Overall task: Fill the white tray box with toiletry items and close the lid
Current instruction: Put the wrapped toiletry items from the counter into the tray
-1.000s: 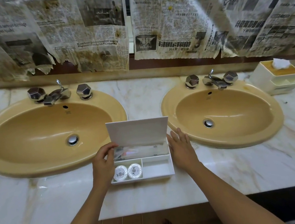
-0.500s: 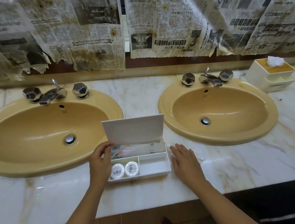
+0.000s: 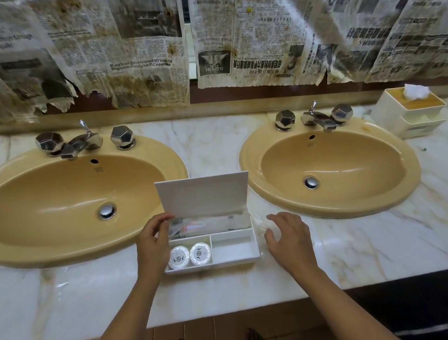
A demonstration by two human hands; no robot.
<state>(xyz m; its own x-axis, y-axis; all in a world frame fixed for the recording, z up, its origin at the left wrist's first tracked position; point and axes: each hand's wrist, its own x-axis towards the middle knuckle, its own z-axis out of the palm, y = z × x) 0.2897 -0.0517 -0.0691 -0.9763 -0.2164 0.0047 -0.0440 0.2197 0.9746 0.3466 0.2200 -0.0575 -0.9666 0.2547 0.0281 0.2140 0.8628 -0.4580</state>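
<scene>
The white tray box (image 3: 236, 259) sits near the worktop's (image 3: 386, 242) front edge, lid (image 3: 203, 194) upright. Left grip (image 3: 152, 246) pinches its left wall; right grip (image 3: 287, 236) hovers released beside it.

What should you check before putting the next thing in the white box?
1. Lid up: ok.
2. Front right compartment free: ok.
3. Two round soaps sit in front left compartment: ok.
4. Left hand steadies box at its left edge: ok.
5. Right hand has next item, a clear packet on the counter: cannot tell, blurred.
6. Back compartment's packets lie flat: ok.
</scene>
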